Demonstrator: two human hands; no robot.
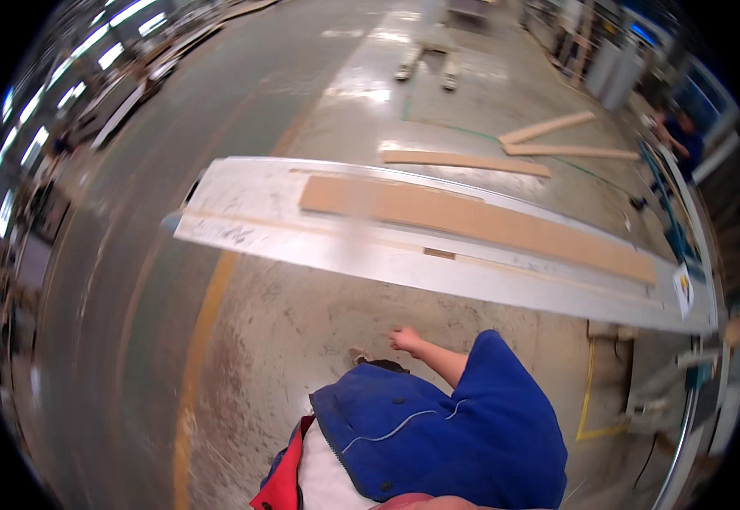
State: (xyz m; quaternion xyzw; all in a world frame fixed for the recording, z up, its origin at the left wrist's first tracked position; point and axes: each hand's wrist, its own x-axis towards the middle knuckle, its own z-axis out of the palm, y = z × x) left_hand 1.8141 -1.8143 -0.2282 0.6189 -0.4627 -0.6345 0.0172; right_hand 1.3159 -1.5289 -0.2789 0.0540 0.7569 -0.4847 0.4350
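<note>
My right hand hangs in front of my body over the floor, just short of the white sliding table. It touches nothing; its fingers look loosely apart, though small and a little blurred, and nothing shows in them. Out of sight is my left hand. On the sliding table, beyond my right hand, lies a long brown board, stretched lengthwise along it. A small slot shows in the table's near strip.
Several brown strips, one of them a loose strip, lie on the floor beyond the table. A pallet truck stands farther off. At the right, a person in dark clothing is beside machinery. A yellow line runs along the floor.
</note>
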